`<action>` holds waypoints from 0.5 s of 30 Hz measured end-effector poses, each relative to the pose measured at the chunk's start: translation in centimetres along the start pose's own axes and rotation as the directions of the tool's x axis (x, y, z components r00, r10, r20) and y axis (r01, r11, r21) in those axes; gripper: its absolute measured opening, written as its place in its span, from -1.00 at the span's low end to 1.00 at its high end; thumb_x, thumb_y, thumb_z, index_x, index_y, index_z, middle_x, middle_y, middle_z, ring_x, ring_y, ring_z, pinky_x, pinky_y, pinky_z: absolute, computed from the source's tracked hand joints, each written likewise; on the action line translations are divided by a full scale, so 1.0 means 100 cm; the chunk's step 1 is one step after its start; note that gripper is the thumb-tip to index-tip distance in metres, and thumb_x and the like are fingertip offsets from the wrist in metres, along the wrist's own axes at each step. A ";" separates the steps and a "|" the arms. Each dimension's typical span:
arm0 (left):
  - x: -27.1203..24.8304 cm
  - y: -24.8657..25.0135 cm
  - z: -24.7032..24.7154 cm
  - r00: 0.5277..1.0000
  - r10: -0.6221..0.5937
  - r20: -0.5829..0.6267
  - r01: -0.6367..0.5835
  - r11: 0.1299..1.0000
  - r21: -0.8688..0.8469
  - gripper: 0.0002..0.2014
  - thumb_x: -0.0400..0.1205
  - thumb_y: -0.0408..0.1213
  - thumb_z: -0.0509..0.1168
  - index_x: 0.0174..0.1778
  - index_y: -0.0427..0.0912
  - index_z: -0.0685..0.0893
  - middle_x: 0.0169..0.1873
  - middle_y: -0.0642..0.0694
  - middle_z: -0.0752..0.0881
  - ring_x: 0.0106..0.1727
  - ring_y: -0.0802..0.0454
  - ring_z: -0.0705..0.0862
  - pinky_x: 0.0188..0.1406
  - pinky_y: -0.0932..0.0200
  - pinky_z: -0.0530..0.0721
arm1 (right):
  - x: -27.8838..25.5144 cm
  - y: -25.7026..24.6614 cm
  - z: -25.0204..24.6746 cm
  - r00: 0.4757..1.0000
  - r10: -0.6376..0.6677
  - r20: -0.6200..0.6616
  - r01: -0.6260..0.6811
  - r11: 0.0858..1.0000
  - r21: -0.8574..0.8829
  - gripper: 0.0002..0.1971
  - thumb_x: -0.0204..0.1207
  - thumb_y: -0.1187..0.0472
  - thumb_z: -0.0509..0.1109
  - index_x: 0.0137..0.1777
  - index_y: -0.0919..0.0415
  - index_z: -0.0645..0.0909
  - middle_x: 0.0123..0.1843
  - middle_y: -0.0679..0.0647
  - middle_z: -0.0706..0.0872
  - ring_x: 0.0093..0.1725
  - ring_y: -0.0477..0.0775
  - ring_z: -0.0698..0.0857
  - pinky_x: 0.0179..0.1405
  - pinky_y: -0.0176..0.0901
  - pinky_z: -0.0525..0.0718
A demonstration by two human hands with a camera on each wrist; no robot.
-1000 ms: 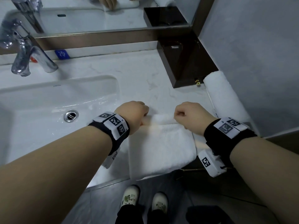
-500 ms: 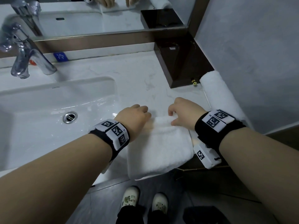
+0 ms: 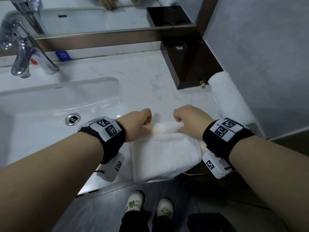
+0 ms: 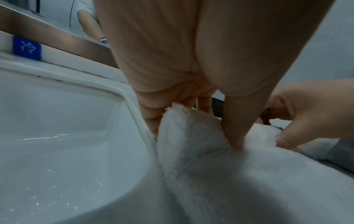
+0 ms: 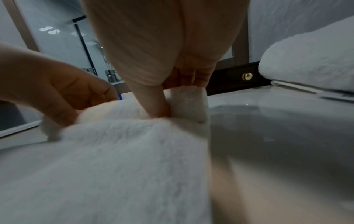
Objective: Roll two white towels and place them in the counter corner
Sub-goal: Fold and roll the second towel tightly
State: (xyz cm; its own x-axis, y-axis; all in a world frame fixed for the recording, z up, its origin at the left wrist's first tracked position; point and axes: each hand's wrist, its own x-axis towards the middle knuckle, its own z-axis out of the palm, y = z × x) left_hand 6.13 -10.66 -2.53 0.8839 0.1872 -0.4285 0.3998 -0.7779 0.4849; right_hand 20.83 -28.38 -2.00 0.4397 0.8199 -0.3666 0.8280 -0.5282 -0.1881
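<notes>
White marble counter (image 3: 133, 77) beside a sink (image 3: 50, 104), viewed from above. Near its front edge, a folded white towel (image 3: 165, 153), far end curled over into the start of a roll, near end overhanging the counter. Against the right wall, toward the corner, a finished rolled towel (image 3: 229, 99), just beside a dark wooden box (image 3: 189, 67). Left hand (image 3: 138, 124) clenched around the left end of the curl, thumb pressed into the pile; right hand (image 3: 189, 119) gripping the right end the same way. Judged best practice for this step: keep both ends level, tuck the first turn tight, roll toward the body with even pressure so neither end cones out. Tiny brass knob (image 5: 247, 76) on the box, clear of the work.
</notes>
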 end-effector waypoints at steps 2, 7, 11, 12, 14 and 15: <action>0.002 0.000 0.001 0.998 -0.028 0.050 0.027 1.000 0.011 -0.66 0.60 -0.08 0.38 0.23 -0.02 0.47 0.06 0.08 0.59 0.03 -0.02 0.60 -0.04 0.13 0.52 | 0.000 0.000 0.002 1.000 -0.012 -0.027 0.012 1.000 -0.005 -0.74 0.43 0.18 0.46 -0.16 0.03 0.37 -0.13 -0.05 0.51 -0.06 0.08 0.52 -0.12 -0.09 0.55; 0.009 0.007 0.005 0.995 -0.012 0.096 -0.006 0.981 0.192 -0.68 0.61 -0.13 0.35 0.25 -0.04 0.50 0.13 -0.06 0.62 -0.04 -0.06 0.58 -0.17 0.14 0.47 | 0.001 0.001 0.006 0.992 -0.075 -0.106 0.068 0.996 -0.065 -0.76 0.42 0.26 0.44 -0.17 0.07 0.39 -0.18 -0.08 0.49 -0.08 0.05 0.43 -0.13 -0.12 0.46; 0.015 0.010 0.005 1.000 0.003 -0.002 -0.003 0.962 0.272 -0.64 0.65 -0.22 0.30 0.36 -0.12 0.45 0.25 -0.16 0.51 0.20 -0.18 0.54 0.05 0.02 0.55 | 0.006 0.003 0.006 0.974 -0.071 -0.214 0.052 0.994 -0.095 -0.84 0.43 0.33 0.39 -0.13 0.14 0.44 -0.12 -0.01 0.51 -0.02 0.08 0.44 -0.15 -0.06 0.50; 0.017 0.011 0.005 0.999 0.008 -0.034 0.002 0.959 0.285 -0.65 0.65 -0.25 0.28 0.35 -0.13 0.45 0.24 -0.17 0.50 0.22 -0.19 0.53 0.08 -0.01 0.57 | 0.009 0.003 0.006 0.968 -0.061 -0.243 0.044 0.996 -0.074 -0.86 0.46 0.32 0.39 -0.10 0.17 0.47 -0.09 0.03 0.53 0.00 0.11 0.46 -0.15 -0.02 0.52; 0.021 0.011 0.004 0.996 0.001 -0.090 0.025 0.957 0.289 -0.68 0.63 -0.31 0.27 0.31 -0.14 0.44 0.22 -0.18 0.49 0.20 -0.21 0.51 0.13 -0.09 0.61 | 0.014 0.004 0.008 0.956 -0.041 -0.291 0.033 0.999 -0.031 -0.88 0.49 0.32 0.40 -0.04 0.22 0.52 -0.02 0.09 0.54 0.01 0.14 0.48 -0.14 -0.01 0.51; 0.023 0.011 0.003 0.994 -0.012 -0.110 0.043 0.958 0.282 -0.68 0.62 -0.34 0.25 0.29 -0.14 0.44 0.20 -0.18 0.49 0.18 -0.21 0.50 0.12 -0.11 0.62 | 0.017 0.005 0.009 0.948 -0.032 -0.316 0.027 0.999 -0.019 -0.88 0.50 0.32 0.41 -0.02 0.24 0.54 0.00 0.11 0.54 0.02 0.15 0.48 -0.12 -0.03 0.49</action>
State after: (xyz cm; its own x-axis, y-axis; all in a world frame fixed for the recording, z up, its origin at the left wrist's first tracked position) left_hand 8.56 -11.27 -3.24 0.9003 0.2617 -0.3479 0.3529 -0.9066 0.2312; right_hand 21.72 -27.43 -3.53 0.5005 0.8640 -0.0538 0.8462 -0.5014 -0.1805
